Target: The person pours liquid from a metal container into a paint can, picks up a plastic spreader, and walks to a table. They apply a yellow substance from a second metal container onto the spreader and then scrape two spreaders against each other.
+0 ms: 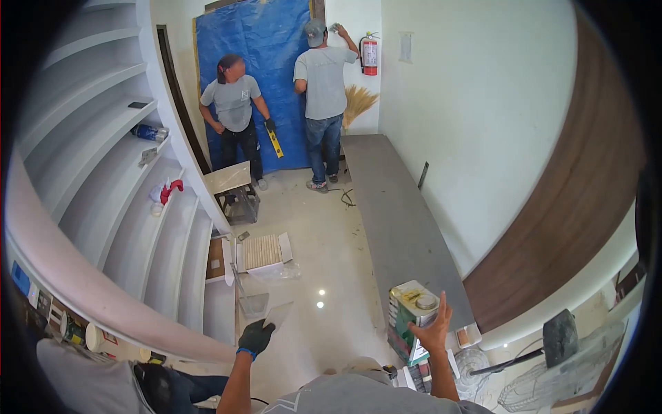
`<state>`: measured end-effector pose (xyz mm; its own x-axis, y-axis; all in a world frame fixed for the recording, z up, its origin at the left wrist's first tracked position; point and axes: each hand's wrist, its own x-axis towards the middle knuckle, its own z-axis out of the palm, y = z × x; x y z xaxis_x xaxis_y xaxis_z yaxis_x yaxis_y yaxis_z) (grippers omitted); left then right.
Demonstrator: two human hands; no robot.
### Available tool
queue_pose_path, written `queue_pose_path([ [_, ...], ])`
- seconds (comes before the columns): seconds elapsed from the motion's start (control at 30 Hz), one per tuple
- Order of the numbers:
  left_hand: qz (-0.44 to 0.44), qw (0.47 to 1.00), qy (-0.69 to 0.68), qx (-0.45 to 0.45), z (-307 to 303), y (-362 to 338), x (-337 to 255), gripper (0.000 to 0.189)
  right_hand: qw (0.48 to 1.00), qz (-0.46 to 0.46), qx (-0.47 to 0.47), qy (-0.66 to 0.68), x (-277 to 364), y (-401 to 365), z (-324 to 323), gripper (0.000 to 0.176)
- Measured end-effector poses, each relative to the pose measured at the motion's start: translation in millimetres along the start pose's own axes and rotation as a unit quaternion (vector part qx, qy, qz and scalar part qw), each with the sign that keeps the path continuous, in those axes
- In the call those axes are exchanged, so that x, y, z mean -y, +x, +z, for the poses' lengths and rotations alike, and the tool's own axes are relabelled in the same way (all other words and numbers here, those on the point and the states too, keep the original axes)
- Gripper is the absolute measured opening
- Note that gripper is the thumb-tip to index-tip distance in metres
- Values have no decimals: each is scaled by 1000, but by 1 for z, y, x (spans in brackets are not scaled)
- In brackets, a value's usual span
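Note:
My left hand, in a dark glove with a blue band at the wrist, is closed on the edge of a thin, pale flat plate. The plate is tilted above the glossy floor. My bare right hand has its thumb and fingers spread at the side of a rectangular metal can. Green and white show on the can's side, yellowish smears mark its top, and a round cap sits there. The can overlaps the near end of the long grey bench in this view.
Two people stand by a blue sheet at the back, one with a yellow level. White shelves curve along the left. An open box of pale strips lies on the floor. Another person's sleeve appears lower left.

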<state>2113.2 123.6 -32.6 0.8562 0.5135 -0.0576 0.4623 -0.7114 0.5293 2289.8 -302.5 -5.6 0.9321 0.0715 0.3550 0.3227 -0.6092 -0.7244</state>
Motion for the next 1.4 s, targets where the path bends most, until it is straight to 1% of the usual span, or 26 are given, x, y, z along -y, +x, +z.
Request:
queue_pose_path([
  [0.1, -32, 999, -27, 30, -7, 61, -15, 50, 1000, -2, -6, -11, 1, 44, 23, 114],
  [0.2, -26, 998, -39, 36, -10, 103, -32, 52, 1000, 14, 9, -18, -16, 84, 51, 115],
  [0.23, -45, 998, -39, 27, -10, 116, -33, 50, 999, 24, 14, -17, -22, 99, 62, 115],
  [0.3, -75, 996, -35, 12, -7, 139, -20, 47, 999, 25, 24, -20, -34, 130, 86, 115],
  [0.37, -116, 993, -21, 29, -12, 163, 26, 47, 998, 50, 38, -28, -34, 149, 112, 116],
  [0.4, -136, 990, -12, 37, -14, 171, 38, 47, 996, 66, 45, -33, -36, 168, 123, 116],
  [0.47, -184, 982, -16, 48, -28, 181, 41, 47, 992, 100, 62, -42, -48, 192, 148, 115],
  [0.53, -198, 978, 19, 58, -28, 190, 38, 48, 991, 105, 68, -52, -69, 228, 174, 115],
  [0.6, -206, 975, 6, 87, -34, 200, 38, 48, 989, 119, 72, -48, -77, 267, 196, 116],
  [0.63, -257, 961, -25, 95, -34, 213, 30, 48, 987, 134, 81, -43, -88, 278, 209, 116],
  [0.67, -309, 943, -50, 114, -31, 214, 20, 49, 991, 101, 69, -46, -104, 293, 223, 116],
  [0.7, -267, 958, -22, 107, -35, 221, -4, 50, 993, 82, 62, -50, -108, 313, 230, 117],
  [0.73, -228, 968, 30, 102, -26, 228, 25, 49, 989, 115, 78, -59, -114, 330, 240, 114],
  [0.77, -186, 978, 31, 91, -23, 232, 46, 50, 991, 101, 71, -57, -123, 345, 249, 111],
  [0.8, -219, 966, 51, 128, -30, 242, 25, 48, 993, 97, 49, -35, -127, 356, 255, 111],
  [0.83, -213, 966, 40, 143, -29, 250, 27, 46, 991, 121, 31, -41, -124, 372, 256, 112],
  [0.87, -242, 956, 21, 164, -31, 264, -13, 45, 991, 129, 20, -32, -128, 388, 258, 112],
  [0.93, -248, 951, -19, 187, -22, 283, -6, 44, 992, 126, -12, -25, -147, 405, 271, 112],
  [1.0, -257, 944, -43, 205, -12, 307, 13, 43, 984, 168, -29, -45, -154, 418, 281, 110],
  [1.03, -260, 940, -57, 213, -8, 320, 12, 43, 980, 187, -39, -57, -158, 423, 285, 110],
  [1.07, -244, 943, -26, 223, -8, 333, 10, 43, 980, 186, -51, -52, -165, 427, 291, 110],
  [1.13, -203, 947, 32, 245, -6, 372, -29, 43, 979, 183, -81, -48, -175, 432, 297, 110],
  [1.27, -138, 950, 52, 277, 2, 444, -19, 45, 976, 189, -92, -57, -184, 417, 305, 110],
  [1.3, -128, 946, 57, 293, 2, 459, -42, 45, 977, 184, -93, -56, -187, 408, 304, 110],
  [1.33, -119, 948, 49, 291, 4, 474, -61, 46, 978, 178, -94, -56, -189, 403, 302, 109],
  [1.4, -99, 950, 35, 293, 3, 499, -88, 46, 976, 195, -71, -67, -185, 392, 301, 109],
])
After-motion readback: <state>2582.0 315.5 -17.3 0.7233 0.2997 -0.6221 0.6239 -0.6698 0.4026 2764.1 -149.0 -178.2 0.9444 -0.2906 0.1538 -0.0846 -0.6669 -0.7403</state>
